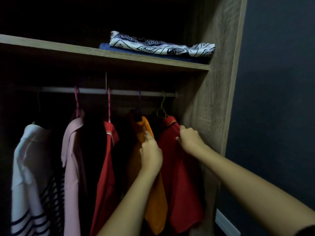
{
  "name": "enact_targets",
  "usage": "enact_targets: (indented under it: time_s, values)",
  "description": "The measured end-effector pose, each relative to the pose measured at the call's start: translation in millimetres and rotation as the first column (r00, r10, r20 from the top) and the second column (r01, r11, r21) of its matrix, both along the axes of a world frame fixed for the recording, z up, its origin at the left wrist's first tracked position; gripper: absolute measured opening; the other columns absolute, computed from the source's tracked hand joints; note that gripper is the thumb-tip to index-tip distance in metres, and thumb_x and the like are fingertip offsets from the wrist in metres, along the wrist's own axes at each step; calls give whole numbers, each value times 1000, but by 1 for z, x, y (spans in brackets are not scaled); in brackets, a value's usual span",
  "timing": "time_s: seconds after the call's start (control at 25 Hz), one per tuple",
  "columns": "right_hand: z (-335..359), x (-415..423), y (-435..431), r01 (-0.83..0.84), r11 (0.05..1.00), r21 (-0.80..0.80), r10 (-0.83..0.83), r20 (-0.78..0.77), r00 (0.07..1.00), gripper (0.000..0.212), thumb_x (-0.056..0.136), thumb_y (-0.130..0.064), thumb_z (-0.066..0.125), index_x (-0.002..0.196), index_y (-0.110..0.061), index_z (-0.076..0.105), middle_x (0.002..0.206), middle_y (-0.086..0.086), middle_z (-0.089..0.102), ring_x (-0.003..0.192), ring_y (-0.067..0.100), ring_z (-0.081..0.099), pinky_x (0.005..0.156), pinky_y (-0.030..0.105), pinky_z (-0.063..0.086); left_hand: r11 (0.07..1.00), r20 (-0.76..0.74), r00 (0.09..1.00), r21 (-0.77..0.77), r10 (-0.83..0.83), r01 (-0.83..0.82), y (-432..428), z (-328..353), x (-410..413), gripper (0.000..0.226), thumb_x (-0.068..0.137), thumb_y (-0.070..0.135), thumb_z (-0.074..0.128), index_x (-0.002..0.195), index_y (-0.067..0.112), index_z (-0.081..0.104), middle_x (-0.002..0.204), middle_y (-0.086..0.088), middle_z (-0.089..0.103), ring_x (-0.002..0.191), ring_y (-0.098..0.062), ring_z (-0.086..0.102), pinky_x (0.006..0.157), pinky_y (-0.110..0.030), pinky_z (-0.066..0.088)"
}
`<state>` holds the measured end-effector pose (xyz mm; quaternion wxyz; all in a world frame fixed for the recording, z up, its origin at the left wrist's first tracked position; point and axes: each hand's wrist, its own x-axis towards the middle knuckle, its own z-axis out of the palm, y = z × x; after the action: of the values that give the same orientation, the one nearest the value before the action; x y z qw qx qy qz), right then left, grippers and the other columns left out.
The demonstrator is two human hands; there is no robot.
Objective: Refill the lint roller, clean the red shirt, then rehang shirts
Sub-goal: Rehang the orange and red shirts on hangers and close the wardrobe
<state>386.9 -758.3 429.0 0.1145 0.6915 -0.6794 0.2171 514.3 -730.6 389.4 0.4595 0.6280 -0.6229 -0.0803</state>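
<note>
- The left hand [150,154] reaches up from the lower middle with its back to the camera. One digit lies straight up against the bright orange cloth shirt [156,201]. The other fingers are hidden behind the hand, so I cannot tell whether it pinches any cloth.
- The right hand [190,140] is just to the right of it and apart from it. Its fingers are curled and its thumb pressed in, gripping the shoulder of the deep red cloth shirt with a trimmed collar [180,184].
- That deep red shirt hangs last on the right, just beside the wardrobe's wood-grain side panel [213,82], on a thin yellow wire hanger [162,111]. The orange shirt hangs touching it on its left.
- Further left, a second red shirt with a striped collar edge [105,167] hangs on a slim pink hanger [109,106]. Next comes a pale pink shirt [73,167] on another pink hanger [77,103], then a white shirt with navy stripes [29,176] at the far left.
- The hangers hook on a pale metal rail [119,91] running across under the shelf.
- Above the rail, a wood-grain shelf [85,51] carries a folded black-and-white patterned cloth [162,46]. It lies on a folded blue cloth [105,46] towards the shelf's right end, near the side panel.
- To the right of the wardrobe is a dark blue-grey wall [276,99] with a white skirting board [226,223] at its foot.
</note>
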Motion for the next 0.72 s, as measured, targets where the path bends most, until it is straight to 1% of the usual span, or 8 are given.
enact_targets:
  time_s: [0.08, 0.12, 0.2, 0.28, 0.36, 0.44, 0.52, 0.72]
  values:
    - [-5, -4, 10, -28, 999, -38, 27, -6, 1000, 43, 94, -24, 49, 127, 0, 40, 123, 25, 56, 112, 43, 54, 89, 43, 46, 1000, -12, 1000, -21, -17, 17, 4, 4, 2, 63, 94, 13, 45, 147, 3, 11, 134, -25, 49, 118, -41, 52, 96, -44, 40]
    - [-8, -5, 15, -55, 995, -88, 54, -13, 998, 48, 94, -24, 47, 134, 1, 35, 128, 25, 52, 115, 40, 53, 92, 42, 45, 997, -13, 999, -65, -36, 35, 8, 7, 5, 62, 95, 14, 43, 147, 2, 11, 137, -25, 47, 120, -40, 50, 96, -43, 39]
    - [-12, -2, 27, -141, 958, -250, 141, -15, 990, 53, 96, -24, 40, 142, -1, 26, 140, 21, 42, 126, 34, 45, 102, 40, 40, 974, -10, 997, -214, -78, 75, 21, 17, 15, 58, 95, 11, 40, 146, 1, 15, 137, -25, 46, 120, -40, 49, 95, -42, 39]
    - [-13, 10, 42, -245, 885, -395, 241, -59, 969, 50, 97, -24, 36, 142, -2, 29, 145, 18, 39, 133, 30, 38, 109, 36, 32, 930, -16, 994, -355, -106, 93, 39, 29, 34, 53, 95, 8, 38, 145, 1, 21, 139, -26, 44, 126, -37, 46, 101, -36, 35]
    - [-15, 37, 58, -342, 821, -457, 325, -119, 938, 51, 94, -25, 35, 139, -1, 35, 143, 18, 42, 134, 29, 38, 111, 34, 28, 892, 0, 997, -447, -72, 64, 56, 38, 64, 49, 96, 8, 38, 143, 1, 26, 146, -22, 38, 135, -32, 37, 106, -25, 25]
    - [-27, 76, 75, -433, 777, -456, 414, -147, 898, 53, 92, -28, 37, 138, -1, 38, 142, 17, 45, 133, 28, 39, 111, 34, 27, 878, 27, 999, -478, 22, -6, 72, 40, 103, 48, 97, 11, 38, 143, 1, 27, 149, -18, 34, 140, -28, 30, 107, -21, 20]
    - [-49, 116, 92, -526, 730, -436, 501, -184, 846, 56, 90, -31, 39, 136, 0, 40, 140, 17, 47, 132, 28, 42, 111, 36, 30, 874, 57, 993, -481, 101, -62, 89, 36, 142, 48, 98, 15, 37, 143, 2, 27, 150, -16, 33, 141, -26, 27, 110, -23, 20]
    - [-136, 231, 144, -797, 546, -257, 765, -237, 600, 56, 86, -33, 45, 131, 1, 47, 134, 18, 54, 125, 29, 50, 108, 33, 24, 893, 221, 918, -388, 330, -227, 154, -12, 255, 50, 99, 22, 35, 145, 5, 24, 153, -13, 27, 144, -23, 19, 113, -30, 21]
